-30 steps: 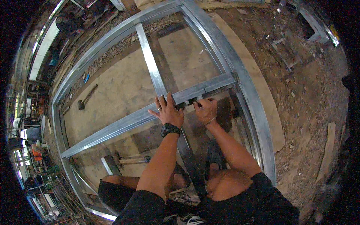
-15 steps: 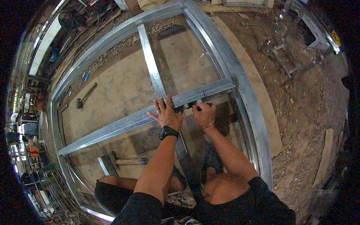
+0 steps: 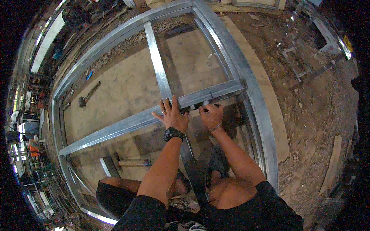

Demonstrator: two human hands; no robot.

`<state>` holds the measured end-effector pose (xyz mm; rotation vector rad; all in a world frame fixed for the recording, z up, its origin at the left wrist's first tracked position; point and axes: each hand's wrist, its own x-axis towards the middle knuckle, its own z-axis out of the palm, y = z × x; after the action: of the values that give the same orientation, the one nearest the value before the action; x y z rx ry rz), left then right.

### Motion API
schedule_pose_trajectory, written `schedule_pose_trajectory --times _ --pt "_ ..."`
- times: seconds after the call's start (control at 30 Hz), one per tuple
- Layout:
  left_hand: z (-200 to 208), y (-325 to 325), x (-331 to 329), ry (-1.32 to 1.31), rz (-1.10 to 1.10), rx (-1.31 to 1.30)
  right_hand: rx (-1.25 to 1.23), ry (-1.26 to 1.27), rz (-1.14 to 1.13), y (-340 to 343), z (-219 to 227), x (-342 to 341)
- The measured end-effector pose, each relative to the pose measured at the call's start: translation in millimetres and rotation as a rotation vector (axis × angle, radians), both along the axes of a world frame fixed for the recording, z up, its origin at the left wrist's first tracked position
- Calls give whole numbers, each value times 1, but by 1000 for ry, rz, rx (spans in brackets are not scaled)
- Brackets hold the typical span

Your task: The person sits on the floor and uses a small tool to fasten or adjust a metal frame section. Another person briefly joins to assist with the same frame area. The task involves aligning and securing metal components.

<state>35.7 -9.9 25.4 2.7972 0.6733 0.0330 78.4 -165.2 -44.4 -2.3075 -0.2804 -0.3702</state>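
Metal crossbar (image 3: 227,88) slants across mid-picture. Person's left hand (image 3: 175,118) splayed over it, unclenched; right hand (image 3: 212,116) curled at its lower edge, any hold unclear. Best done, likely, with steady left pressure, small right-finger movements. Hands virtually unmoved from earlier frame; view shifted slightly.

The left arm (image 3: 161,166) reaches toward the far side, ending in a palm-down left hand (image 3: 175,118) with fingers (image 3: 167,105) spread, while the right arm (image 3: 239,156) slants from near right toward far left, its right hand (image 3: 212,117) close by with fingers curled inward.
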Motion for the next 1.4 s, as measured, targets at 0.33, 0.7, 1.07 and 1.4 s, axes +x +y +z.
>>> schedule_pose_trajectory --times 0.33,0.7,1.07,1.4 --pt "0 -1 2 1 -1 -4 7 46 14 -3 7 0" --pt "2 -1 1 -23 -19 -14 42 -4 14 -3 4 1" --pt "-4 1 1 -12 7 34 10 -43 -1 0 4 0" --pt "-4 1 1 -19 5 24 -55 -1 -23 -1 4 0"
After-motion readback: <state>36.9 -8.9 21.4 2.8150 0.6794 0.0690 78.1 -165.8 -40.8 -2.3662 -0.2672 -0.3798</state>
